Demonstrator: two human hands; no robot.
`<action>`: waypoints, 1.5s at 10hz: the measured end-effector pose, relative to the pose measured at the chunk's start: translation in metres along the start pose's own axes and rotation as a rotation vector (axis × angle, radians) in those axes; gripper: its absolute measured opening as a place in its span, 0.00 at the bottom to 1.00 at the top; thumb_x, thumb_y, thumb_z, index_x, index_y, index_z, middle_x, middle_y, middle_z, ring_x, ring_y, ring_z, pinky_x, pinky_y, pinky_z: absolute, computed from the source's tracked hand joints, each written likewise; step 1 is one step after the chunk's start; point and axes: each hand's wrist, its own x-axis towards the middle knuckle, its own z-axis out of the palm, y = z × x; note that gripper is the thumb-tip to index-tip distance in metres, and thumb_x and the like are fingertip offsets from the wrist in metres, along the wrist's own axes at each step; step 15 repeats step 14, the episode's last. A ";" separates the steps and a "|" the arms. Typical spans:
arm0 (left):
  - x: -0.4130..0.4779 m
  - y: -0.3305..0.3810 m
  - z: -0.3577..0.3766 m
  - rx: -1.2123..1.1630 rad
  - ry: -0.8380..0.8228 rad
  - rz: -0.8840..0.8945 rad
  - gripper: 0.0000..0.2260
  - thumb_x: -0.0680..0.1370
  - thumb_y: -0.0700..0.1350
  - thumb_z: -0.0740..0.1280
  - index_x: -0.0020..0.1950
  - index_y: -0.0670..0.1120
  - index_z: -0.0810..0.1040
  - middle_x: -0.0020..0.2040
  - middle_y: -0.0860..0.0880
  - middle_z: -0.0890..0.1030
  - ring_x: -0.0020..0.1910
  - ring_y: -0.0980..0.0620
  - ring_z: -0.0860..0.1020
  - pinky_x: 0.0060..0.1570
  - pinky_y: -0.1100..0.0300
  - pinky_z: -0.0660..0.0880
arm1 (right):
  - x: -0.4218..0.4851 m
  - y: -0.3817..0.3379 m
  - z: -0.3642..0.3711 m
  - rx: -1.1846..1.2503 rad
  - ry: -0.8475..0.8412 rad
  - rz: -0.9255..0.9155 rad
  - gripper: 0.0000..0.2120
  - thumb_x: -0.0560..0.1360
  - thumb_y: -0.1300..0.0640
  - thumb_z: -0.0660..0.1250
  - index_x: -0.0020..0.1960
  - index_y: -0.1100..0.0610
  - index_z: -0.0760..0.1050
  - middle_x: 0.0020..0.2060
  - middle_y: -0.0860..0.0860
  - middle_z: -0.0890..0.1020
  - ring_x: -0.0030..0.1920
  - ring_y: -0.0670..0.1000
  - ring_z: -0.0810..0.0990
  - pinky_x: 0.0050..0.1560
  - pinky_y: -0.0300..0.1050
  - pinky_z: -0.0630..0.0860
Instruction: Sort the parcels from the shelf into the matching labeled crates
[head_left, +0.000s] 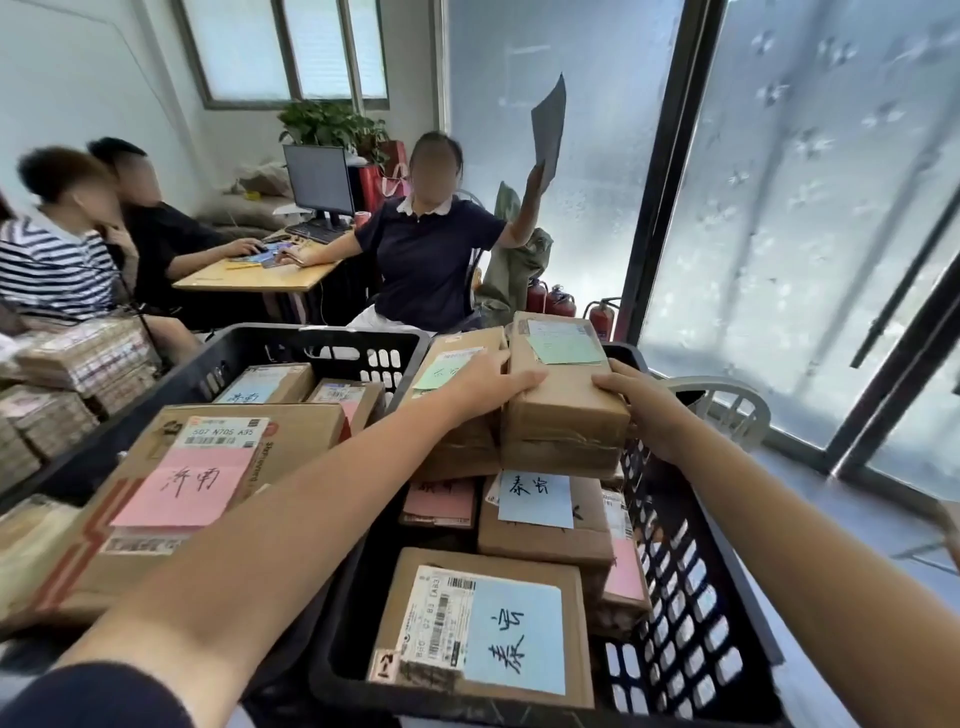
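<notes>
Head view: the green-labelled parcel (563, 410) lies straight ahead between your hands, atop the stack at the far end of the right crate (691, 571), its long axis running away from you. Your left hand (483, 382) lays near-straight fingers over its left top edge. Your right hand (636, 410) clasps its right side, thumb on top. Neither hand is nearer. Count 2 black crates, 2 green-labelled parcels, and 2 blue-labelled parcels (537, 501) nearer you
</notes>
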 end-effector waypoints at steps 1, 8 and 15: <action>0.009 -0.005 0.006 0.103 -0.007 -0.034 0.26 0.76 0.58 0.62 0.69 0.44 0.68 0.69 0.45 0.69 0.66 0.46 0.69 0.60 0.60 0.63 | 0.014 0.002 -0.001 -0.034 -0.011 -0.014 0.18 0.79 0.57 0.59 0.68 0.49 0.68 0.55 0.48 0.77 0.47 0.46 0.76 0.39 0.39 0.69; 0.009 -0.014 0.024 0.604 -0.049 0.017 0.32 0.79 0.62 0.51 0.77 0.44 0.50 0.77 0.43 0.51 0.75 0.45 0.52 0.73 0.49 0.51 | 0.046 0.025 0.005 -0.204 0.047 0.099 0.26 0.80 0.54 0.58 0.75 0.52 0.56 0.65 0.53 0.72 0.54 0.52 0.75 0.41 0.42 0.73; -0.081 -0.022 0.021 0.555 0.036 0.083 0.31 0.80 0.60 0.50 0.76 0.42 0.51 0.77 0.42 0.54 0.76 0.44 0.52 0.73 0.47 0.53 | -0.061 0.021 0.032 -0.533 0.351 -0.248 0.25 0.77 0.55 0.63 0.72 0.61 0.64 0.67 0.59 0.71 0.67 0.59 0.68 0.65 0.54 0.65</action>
